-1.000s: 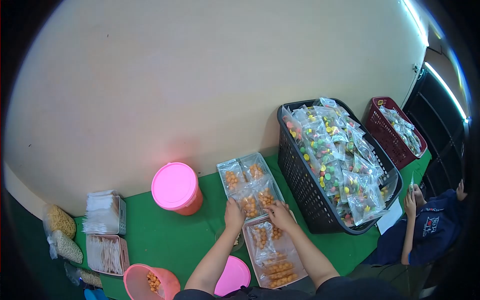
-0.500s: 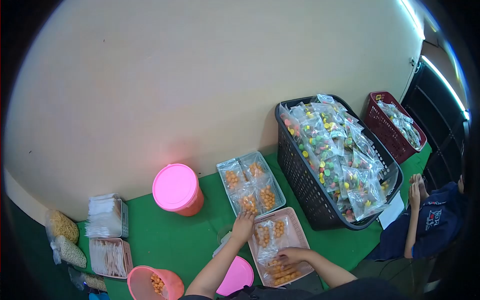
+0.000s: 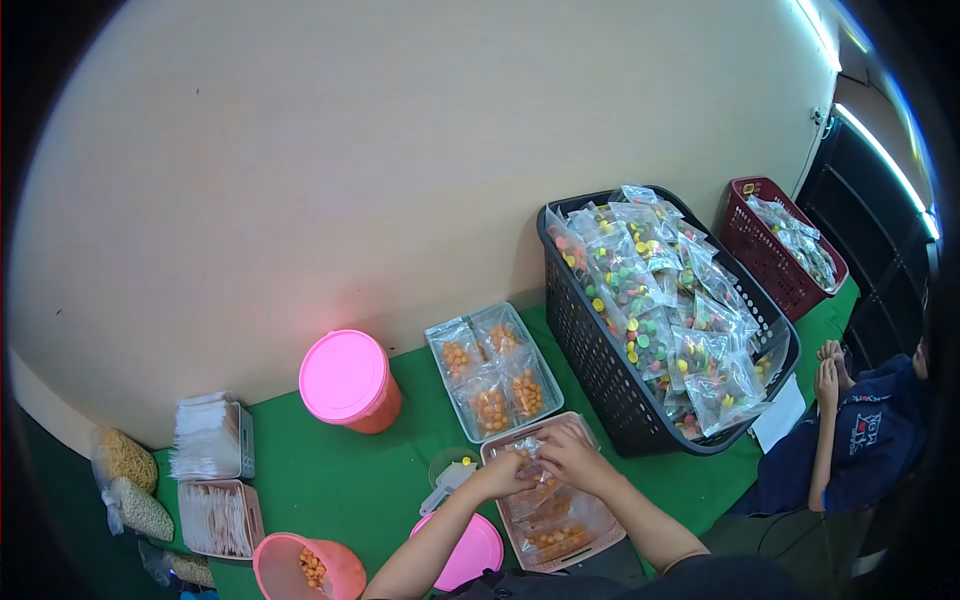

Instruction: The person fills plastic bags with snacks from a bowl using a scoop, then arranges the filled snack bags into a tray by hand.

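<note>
Both my hands are over the pale pink tray [image 3: 508, 520], at its far end, on a clear bag of orange ball-shaped snacks [image 3: 540, 492]. My left hand [image 3: 508, 474] has its fingers closed at the bag's left side. From the right, my right hand [image 3: 572, 460] closes on the bag's upper part, its fingertips close to the left ones. Part of the bag is hidden beneath the hands. Another snack bag [image 3: 558, 540] lies at the tray's near end. Just beyond, a light grey tray [image 3: 548, 372] holds several similar bags.
A large black basket [image 3: 590, 345] full of candy packets stands to the right, with a maroon basket [image 3: 745, 235] behind. Left are a pink-lidded tub [image 3: 347, 378], an open tub [image 3: 345, 567], a pink lid [image 3: 475, 550] and bins of packets [image 3: 240, 440]. A person [image 3: 860, 440] sits right.
My left hand has come back from the grey tray's near edge to the pink tray. My right hand has moved from the near bags to the far end, meeting the left.
</note>
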`<state>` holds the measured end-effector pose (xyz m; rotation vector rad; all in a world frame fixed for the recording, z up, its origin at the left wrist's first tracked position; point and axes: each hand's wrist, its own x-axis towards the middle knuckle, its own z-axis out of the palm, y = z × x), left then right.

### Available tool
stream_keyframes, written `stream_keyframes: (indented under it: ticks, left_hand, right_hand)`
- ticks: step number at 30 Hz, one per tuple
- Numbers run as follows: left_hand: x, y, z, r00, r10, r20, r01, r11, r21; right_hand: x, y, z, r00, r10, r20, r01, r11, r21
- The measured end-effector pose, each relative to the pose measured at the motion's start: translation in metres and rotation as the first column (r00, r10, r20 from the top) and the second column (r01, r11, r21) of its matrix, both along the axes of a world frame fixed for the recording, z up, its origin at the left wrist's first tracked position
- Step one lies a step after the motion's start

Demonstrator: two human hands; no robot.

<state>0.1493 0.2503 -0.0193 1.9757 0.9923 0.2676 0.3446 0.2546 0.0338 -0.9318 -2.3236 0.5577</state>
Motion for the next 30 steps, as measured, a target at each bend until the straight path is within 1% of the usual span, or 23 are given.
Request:
stream_keyframes:
  ticks: [1,2,3,4,5,6,7,8,9,10,12,13,15,16,18,19,22,23,24,26,27,28,30]
  left_hand:
    - [-0.002,-0.002,-0.007,1.0,0.002,0.0,-0.002,1.0,-0.001]
    - [-0.005,-0.007,-0.018,0.982,0.137,0.131,-0.129,0.989,-0.066]
    - [-0.009,-0.01,-0.023,0.928,0.276,0.25,-0.246,0.959,-0.143]
    - [-0.014,-0.013,-0.028,0.928,0.279,0.248,-0.251,0.958,-0.139]
    - [-0.018,-0.015,-0.034,0.859,0.46,0.223,-0.432,0.887,-0.164]
    - [-0.021,-0.019,-0.037,0.758,0.623,0.195,-0.595,0.782,-0.186]
    - [-0.024,-0.022,-0.041,0.56,0.738,0.376,-0.649,0.673,-0.354]
    - [-0.026,-0.023,-0.045,0.559,0.737,0.379,-0.647,0.674,-0.356]
    - [-0.029,-0.024,-0.051,0.316,0.814,0.487,-0.666,0.556,-0.497]
    - [-0.031,-0.025,-0.056,0.047,0.843,0.536,-0.631,0.441,-0.639]
    - [-0.03,-0.028,-0.06,0.089,0.855,0.512,-0.654,0.437,-0.617]
    - [-0.022,-0.028,-0.052,0.092,0.806,0.584,-0.621,0.505,-0.599]
    - [-0.011,-0.021,-0.049,0.146,0.688,0.71,-0.584,0.64,-0.5]
    - [-0.015,-0.016,-0.054,0.148,0.684,0.715,-0.585,0.643,-0.494]
    - [-0.021,-0.011,-0.061,0.265,0.777,0.571,-0.408,0.627,-0.664]
    - [-0.023,-0.009,-0.061,0.261,0.779,0.57,-0.409,0.624,-0.666]
    - [-0.03,0.011,-0.049,0.226,0.843,0.488,-0.405,0.537,-0.74]
    - [-0.032,0.022,-0.04,0.237,0.83,0.506,-0.459,0.554,-0.694]
    - [-0.034,0.027,-0.035,0.249,0.816,0.521,-0.511,0.568,-0.646]
    - [-0.037,0.042,-0.047,0.23,0.792,0.565,-0.59,0.575,-0.567]
    - [-0.039,0.052,-0.042,0.372,0.76,0.532,-0.666,0.618,-0.417]
    - [-0.04,0.058,-0.042,0.504,0.725,0.469,-0.709,0.658,-0.254]
    - [-0.041,0.069,-0.06,0.514,0.693,0.506,-0.687,0.686,-0.241]
  right_hand:
    - [-0.005,-0.002,0.007,0.998,-0.036,-0.043,0.042,0.986,0.161]
    - [-0.008,-0.004,0.007,0.998,-0.034,-0.045,0.041,0.986,0.162]
    - [-0.011,-0.006,0.006,0.949,-0.221,-0.224,0.259,0.953,0.158]
    - [-0.014,-0.008,0.004,0.834,-0.388,-0.392,0.462,0.88,0.111]
    - [-0.012,-0.009,0.0,0.764,-0.449,-0.463,0.561,0.817,0.135]
    - [-0.017,-0.011,-0.005,0.764,-0.449,-0.463,0.562,0.816,0.135]
    - [-0.024,-0.013,-0.013,0.612,-0.521,-0.595,0.612,0.788,-0.061]
    - [-0.027,-0.015,-0.025,0.43,-0.592,-0.682,0.615,0.745,-0.259]
    - [-0.026,-0.019,-0.048,0.511,-0.605,-0.61,0.45,0.793,-0.41]
    - [-0.034,-0.021,-0.052,0.512,-0.606,-0.608,0.453,0.792,-0.408]
    - [-0.055,-0.023,-0.06,0.557,-0.566,-0.608,0.131,0.783,-0.608]
    - [-0.057,-0.019,-0.066,0.558,-0.559,-0.612,0.13,0.788,-0.601]
    - [-0.062,-0.01,-0.076,0.793,-0.432,-0.43,0.201,0.851,-0.484]
    - [-0.064,-0.003,-0.077,0.791,-0.429,-0.435,0.2,0.855,-0.479]
    - [-0.063,0.008,-0.078,0.72,-0.493,-0.489,-0.039,0.674,-0.738]
    - [-0.063,0.015,-0.081,0.722,-0.492,-0.486,-0.04,0.672,-0.739]
    - [-0.062,0.047,-0.073,0.466,-0.555,-0.689,0.007,0.781,-0.625]
    - [-0.06,0.058,-0.065,0.354,-0.589,-0.726,0.069,0.791,-0.608]
    - [-0.054,0.07,-0.072,0.359,-0.591,-0.723,0.067,0.789,-0.611]
    - [-0.039,0.101,-0.102,0.554,-0.573,-0.604,0.378,0.82,-0.431]
    - [-0.034,0.108,-0.111,0.557,-0.572,-0.603,0.378,0.82,-0.429]
    - [-0.029,0.112,-0.118,0.684,-0.542,-0.488,0.311,0.822,-0.477]
    - [-0.017,0.117,-0.131,0.794,-0.483,-0.368,0.247,0.811,-0.531]
